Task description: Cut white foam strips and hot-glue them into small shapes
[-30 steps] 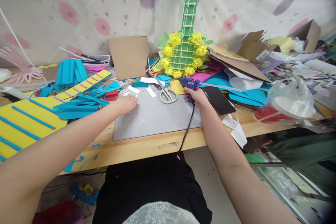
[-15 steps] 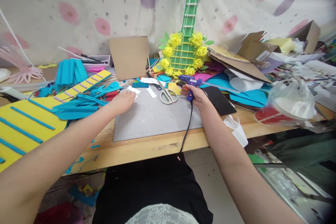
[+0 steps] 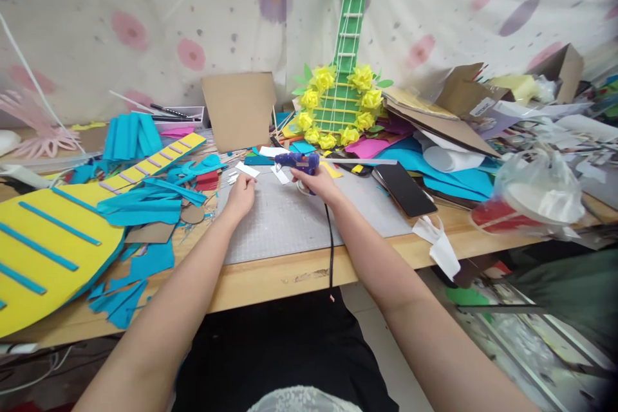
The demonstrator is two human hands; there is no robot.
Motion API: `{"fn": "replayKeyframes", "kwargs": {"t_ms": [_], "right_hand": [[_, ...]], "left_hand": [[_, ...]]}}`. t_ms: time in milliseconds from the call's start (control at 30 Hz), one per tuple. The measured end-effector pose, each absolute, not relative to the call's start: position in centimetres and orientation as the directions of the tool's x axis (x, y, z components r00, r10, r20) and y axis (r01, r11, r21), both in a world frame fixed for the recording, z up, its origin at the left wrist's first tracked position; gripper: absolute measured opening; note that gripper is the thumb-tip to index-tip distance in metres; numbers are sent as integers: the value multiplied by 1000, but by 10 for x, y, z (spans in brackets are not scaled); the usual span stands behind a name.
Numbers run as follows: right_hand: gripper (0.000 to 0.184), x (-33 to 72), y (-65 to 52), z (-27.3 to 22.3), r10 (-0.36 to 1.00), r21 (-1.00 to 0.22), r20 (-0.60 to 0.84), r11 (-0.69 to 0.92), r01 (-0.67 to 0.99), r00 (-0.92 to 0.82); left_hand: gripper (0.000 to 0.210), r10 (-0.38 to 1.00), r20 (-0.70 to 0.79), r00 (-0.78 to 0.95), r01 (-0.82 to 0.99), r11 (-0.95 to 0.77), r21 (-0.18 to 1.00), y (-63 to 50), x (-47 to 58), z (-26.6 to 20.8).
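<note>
My right hand (image 3: 318, 184) is wrapped round a blue hot glue gun (image 3: 295, 160). Its nozzle points left, a long glue stick (image 3: 369, 161) juts out of its back, and its black cord (image 3: 331, 244) hangs over the table edge. The fingers of my left hand (image 3: 243, 196) are pinched together over the grey cutting mat (image 3: 275, 232); what they hold, if anything, I cannot make out. Just beyond them lies a white paper strip (image 3: 247, 169). Another white strip (image 3: 280, 174) lies below the nozzle. Scissors are mostly hidden behind my right hand.
A yellow guitar-shaped piece (image 3: 62, 232) and blue paper scraps (image 3: 145, 203) cover the left side. A green paper guitar with yellow flowers (image 3: 342, 103) stands at the back. On the right are a phone (image 3: 405, 188) and a bagged red container (image 3: 502, 214).
The glue gun in my right hand has moved left, over the mat towards my left hand. My left hand has drawn back slightly from the white strips, fingers now pinched.
</note>
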State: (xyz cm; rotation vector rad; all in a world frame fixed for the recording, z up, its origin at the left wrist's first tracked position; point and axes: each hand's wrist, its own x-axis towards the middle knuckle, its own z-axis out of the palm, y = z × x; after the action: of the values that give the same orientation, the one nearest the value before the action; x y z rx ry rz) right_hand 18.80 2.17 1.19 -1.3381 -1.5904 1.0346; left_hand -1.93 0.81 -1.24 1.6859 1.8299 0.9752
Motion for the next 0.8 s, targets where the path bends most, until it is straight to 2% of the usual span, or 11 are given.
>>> {"fn": "replayKeyframes", "kwargs": {"t_ms": [567,800], "right_hand": [[44,171,8,-7,974,-871,149,211,443,-171],[46,170,9,-11,971,-841,174,233,489,-163]], "left_hand": [[10,974,111,-198,646,45,762,4,-21,-15],[10,975,112,-192,590,23,807,6,-21,-17]]}}
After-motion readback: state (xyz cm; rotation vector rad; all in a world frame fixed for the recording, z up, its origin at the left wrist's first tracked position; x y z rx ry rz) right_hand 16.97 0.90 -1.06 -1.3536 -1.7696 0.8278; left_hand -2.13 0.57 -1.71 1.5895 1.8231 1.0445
